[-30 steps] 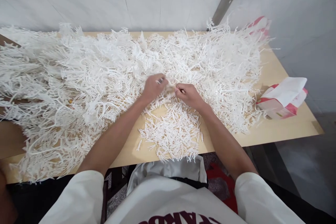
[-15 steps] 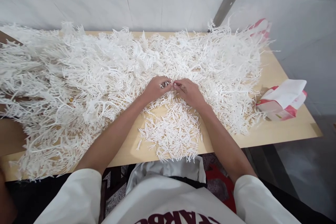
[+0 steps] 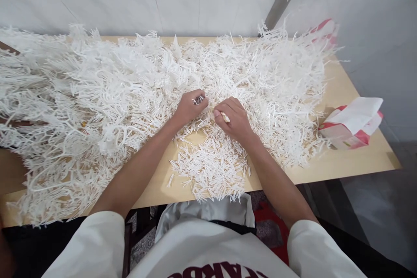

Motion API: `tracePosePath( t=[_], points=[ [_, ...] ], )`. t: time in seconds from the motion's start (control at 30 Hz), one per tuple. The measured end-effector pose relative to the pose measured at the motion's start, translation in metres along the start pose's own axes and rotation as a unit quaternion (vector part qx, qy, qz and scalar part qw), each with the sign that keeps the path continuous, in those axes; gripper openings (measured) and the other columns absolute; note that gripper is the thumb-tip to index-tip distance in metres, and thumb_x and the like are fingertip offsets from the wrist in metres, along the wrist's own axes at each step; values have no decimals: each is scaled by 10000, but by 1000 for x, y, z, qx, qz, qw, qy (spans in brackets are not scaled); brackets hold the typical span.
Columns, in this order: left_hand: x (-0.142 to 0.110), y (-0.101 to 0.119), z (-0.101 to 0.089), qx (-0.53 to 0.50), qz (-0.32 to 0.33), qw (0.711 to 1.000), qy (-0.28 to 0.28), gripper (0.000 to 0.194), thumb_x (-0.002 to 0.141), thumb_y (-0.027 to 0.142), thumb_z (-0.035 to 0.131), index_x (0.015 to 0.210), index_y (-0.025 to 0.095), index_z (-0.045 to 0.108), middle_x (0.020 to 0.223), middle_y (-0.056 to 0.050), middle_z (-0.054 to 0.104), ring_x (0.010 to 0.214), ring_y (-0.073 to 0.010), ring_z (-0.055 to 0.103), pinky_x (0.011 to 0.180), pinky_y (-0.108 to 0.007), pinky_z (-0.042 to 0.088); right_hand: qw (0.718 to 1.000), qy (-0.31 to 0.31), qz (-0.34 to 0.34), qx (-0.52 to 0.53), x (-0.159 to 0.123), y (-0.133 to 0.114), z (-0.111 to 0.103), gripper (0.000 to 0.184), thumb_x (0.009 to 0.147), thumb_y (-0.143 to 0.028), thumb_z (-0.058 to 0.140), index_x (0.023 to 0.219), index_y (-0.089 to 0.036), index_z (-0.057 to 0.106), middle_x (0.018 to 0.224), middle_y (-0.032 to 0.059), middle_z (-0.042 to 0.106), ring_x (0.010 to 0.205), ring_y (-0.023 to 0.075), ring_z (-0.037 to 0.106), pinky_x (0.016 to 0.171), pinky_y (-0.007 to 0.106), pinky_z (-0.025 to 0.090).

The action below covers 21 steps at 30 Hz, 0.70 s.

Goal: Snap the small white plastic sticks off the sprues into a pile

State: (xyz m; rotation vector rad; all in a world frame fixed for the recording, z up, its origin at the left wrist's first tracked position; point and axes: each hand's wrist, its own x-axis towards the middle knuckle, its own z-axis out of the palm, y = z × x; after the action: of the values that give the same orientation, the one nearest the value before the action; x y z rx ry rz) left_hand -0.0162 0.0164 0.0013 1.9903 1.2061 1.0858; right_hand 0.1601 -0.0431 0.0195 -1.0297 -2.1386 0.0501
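Note:
A big tangle of white plastic branched pieces [image 3: 97, 91] covers most of the wooden table [image 3: 345, 160]. A smaller heap of short white plastic sticks [image 3: 210, 169] lies near the front edge. My left hand [image 3: 189, 106] rests on the tangle above that heap, fingers curled round a few white pieces. My right hand [image 3: 233, 119] is a little to its right, fingers pinched on a small pale piece. The two hands are slightly apart.
A red and white plastic bag [image 3: 352, 124] lies on the table's right end, and another shows behind the tangle [image 3: 322, 30]. A tiled wall runs along the back. A grey bag [image 3: 208, 210] hangs open below the front edge.
The hands met at the middle half a second ago and have drawn apart. My right hand has dropped slightly toward me with a small piece in its fingers.

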Motion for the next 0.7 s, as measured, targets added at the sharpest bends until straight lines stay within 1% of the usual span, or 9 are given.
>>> tracePosePath(
  t=[0.1,0.17,0.2,0.27,0.37,0.43,0.5,0.6,0.7],
  points=[
    [-3,1,1,-16,18,999,-27,256,874,402,506,783,180,593,674,15,578,633,-101,497,637,-241,407,996,19,82,-2,0,6,6,227,961,-303,399,1043,-214,592,1021,70,630,976,183,548,885,356,433],
    [-4,1,2,-25,26,998,-42,283,892,430,486,847,184,618,728,5,619,673,-106,535,660,-237,422,991,-2,136,11,1,10,11,287,959,-381,407,1160,-238,554,1109,77,616,1049,199,547,928,376,427],
    [-4,1,2,-26,33,998,-50,289,897,433,480,873,186,629,761,0,639,695,-109,551,671,-236,427,988,-17,152,20,1,11,13,306,954,-408,414,1187,-248,534,1112,75,620,1047,203,552,927,381,427],
    [-4,-1,2,-15,49,997,-62,291,898,426,478,886,187,645,816,-9,669,728,-115,571,685,-239,431,984,-43,167,32,2,12,15,270,951,-407,423,1136,-247,537,1015,57,650,958,197,572,882,374,431],
    [-4,-3,3,30,70,994,-80,273,887,392,488,847,183,659,825,-17,685,731,-123,579,698,-253,431,980,-88,180,21,5,12,12,123,917,-311,473,897,-222,556,784,18,628,751,165,540,756,326,411],
    [-4,-2,3,54,83,990,-99,257,884,370,491,847,185,665,825,-19,691,738,-127,584,718,-261,433,975,-122,188,7,6,12,9,116,885,-272,491,791,-213,527,689,-2,575,651,142,482,681,300,373],
    [-5,-1,3,57,87,989,-109,259,892,367,481,870,189,668,849,-22,698,765,-129,595,742,-264,436,973,-140,185,8,5,14,6,144,888,-273,473,765,-210,515,673,-8,555,622,130,454,642,286,343],
    [-6,1,2,45,87,989,-109,280,905,385,462,886,191,663,890,-28,704,807,-134,606,764,-268,439,976,-138,166,22,4,18,4,186,905,-292,451,754,-207,517,678,-8,552,634,125,459,633,277,330],
    [-6,1,3,44,83,991,-95,292,902,401,460,838,185,644,846,-25,689,772,-131,588,730,-265,431,978,-120,167,27,5,20,5,224,902,-319,460,713,-206,499,640,-19,520,608,116,437,610,269,320]
  ],
)
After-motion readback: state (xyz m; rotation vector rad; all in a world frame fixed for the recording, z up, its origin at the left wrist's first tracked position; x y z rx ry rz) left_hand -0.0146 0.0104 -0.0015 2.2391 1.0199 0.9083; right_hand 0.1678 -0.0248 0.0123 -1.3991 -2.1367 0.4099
